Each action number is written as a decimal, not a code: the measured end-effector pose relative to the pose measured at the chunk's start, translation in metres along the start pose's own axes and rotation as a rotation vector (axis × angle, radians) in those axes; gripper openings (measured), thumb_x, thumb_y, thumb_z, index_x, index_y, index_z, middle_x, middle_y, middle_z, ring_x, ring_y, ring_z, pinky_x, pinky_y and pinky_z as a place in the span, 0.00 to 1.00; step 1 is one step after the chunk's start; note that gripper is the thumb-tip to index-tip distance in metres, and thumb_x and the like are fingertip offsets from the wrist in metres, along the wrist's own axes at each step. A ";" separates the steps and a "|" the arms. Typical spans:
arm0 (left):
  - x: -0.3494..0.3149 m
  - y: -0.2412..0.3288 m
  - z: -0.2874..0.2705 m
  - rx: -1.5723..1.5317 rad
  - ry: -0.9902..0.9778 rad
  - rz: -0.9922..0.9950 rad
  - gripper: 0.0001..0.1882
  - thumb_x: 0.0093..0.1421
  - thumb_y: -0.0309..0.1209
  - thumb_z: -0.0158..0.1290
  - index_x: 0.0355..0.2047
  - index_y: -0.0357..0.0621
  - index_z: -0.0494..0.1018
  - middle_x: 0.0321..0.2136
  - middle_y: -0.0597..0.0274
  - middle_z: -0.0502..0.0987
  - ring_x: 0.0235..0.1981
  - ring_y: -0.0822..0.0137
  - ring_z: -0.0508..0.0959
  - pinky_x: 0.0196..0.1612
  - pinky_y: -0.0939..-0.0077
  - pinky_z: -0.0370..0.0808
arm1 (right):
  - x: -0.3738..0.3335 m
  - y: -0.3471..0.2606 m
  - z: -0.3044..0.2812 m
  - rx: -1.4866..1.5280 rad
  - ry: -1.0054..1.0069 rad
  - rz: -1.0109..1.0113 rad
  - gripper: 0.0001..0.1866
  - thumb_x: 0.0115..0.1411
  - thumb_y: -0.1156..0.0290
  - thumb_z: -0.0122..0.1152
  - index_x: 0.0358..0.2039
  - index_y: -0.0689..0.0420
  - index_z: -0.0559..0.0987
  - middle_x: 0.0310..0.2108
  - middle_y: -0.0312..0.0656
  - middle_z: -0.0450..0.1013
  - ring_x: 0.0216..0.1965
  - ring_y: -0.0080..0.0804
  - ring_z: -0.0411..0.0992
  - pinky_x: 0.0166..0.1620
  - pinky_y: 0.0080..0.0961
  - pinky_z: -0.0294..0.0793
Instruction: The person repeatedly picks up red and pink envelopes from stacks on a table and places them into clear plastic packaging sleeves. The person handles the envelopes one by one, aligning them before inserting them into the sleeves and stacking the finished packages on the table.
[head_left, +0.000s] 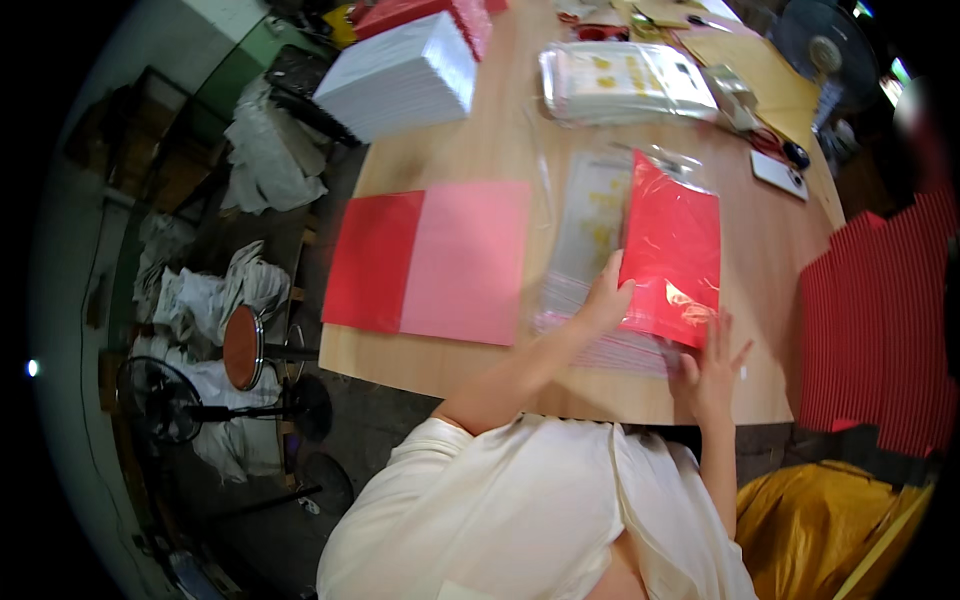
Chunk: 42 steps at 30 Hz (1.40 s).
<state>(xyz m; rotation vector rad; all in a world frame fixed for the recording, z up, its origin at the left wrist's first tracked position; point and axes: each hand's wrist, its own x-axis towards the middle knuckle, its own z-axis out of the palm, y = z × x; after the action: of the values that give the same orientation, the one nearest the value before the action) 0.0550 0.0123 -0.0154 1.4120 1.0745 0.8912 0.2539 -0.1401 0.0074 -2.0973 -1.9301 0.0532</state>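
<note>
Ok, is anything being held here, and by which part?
Yes: the left hand holds the red folder by its left edge. The right hand is at its lower right corner; whether it grips there cannot be told.

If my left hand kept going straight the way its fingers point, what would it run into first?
The red packet, most likely: your left hand is right at its left edge, though one view leaves depth uncertain.

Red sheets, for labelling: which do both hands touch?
The glossy red sheet, touched by left hand and right hand; the other red sheet lies left, beside a pink sheet.
</note>
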 end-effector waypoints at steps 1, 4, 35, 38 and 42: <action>-0.001 0.004 -0.009 -0.129 -0.026 0.030 0.27 0.60 0.27 0.51 0.59 0.34 0.59 0.53 0.52 0.71 0.52 0.61 0.72 0.56 0.70 0.67 | 0.000 0.005 0.002 0.028 0.072 0.007 0.38 0.63 0.51 0.48 0.66 0.60 0.53 0.69 0.49 0.46 0.71 0.40 0.41 0.67 0.54 0.23; -0.031 0.073 -0.067 -0.207 0.041 -0.117 0.28 0.60 0.26 0.51 0.60 0.35 0.59 0.54 0.55 0.70 0.53 0.65 0.71 0.57 0.72 0.66 | -0.002 0.009 -0.020 0.295 0.346 0.005 0.31 0.67 0.55 0.42 0.64 0.60 0.57 0.67 0.52 0.49 0.69 0.45 0.45 0.68 0.49 0.31; -0.149 -0.066 -0.513 1.033 0.442 -0.218 0.23 0.59 0.36 0.55 0.54 0.41 0.70 0.44 0.48 0.70 0.47 0.53 0.71 0.53 0.65 0.67 | 0.028 -0.092 -0.008 0.176 0.103 -0.167 0.27 0.57 0.74 0.59 0.58 0.58 0.67 0.54 0.45 0.68 0.53 0.46 0.66 0.56 0.37 0.65; -0.152 -0.082 -0.519 0.925 0.496 -0.200 0.23 0.61 0.36 0.53 0.56 0.45 0.68 0.43 0.47 0.69 0.46 0.50 0.69 0.53 0.64 0.66 | 0.035 -0.100 -0.008 0.171 0.106 -0.206 0.27 0.57 0.74 0.60 0.57 0.58 0.67 0.54 0.45 0.68 0.53 0.46 0.66 0.56 0.37 0.65; -0.146 -0.092 -0.512 0.956 0.499 -0.125 0.23 0.64 0.34 0.49 0.60 0.50 0.66 0.42 0.47 0.68 0.45 0.52 0.70 0.52 0.65 0.67 | 0.035 -0.103 -0.006 0.179 0.091 -0.184 0.26 0.57 0.74 0.60 0.57 0.58 0.68 0.55 0.45 0.68 0.52 0.46 0.66 0.56 0.37 0.65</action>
<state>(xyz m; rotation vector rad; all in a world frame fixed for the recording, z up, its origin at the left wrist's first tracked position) -0.4846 0.0314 -0.0380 1.8859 2.1263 0.6589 0.1592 -0.1003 0.0430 -1.7717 -1.9759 0.0873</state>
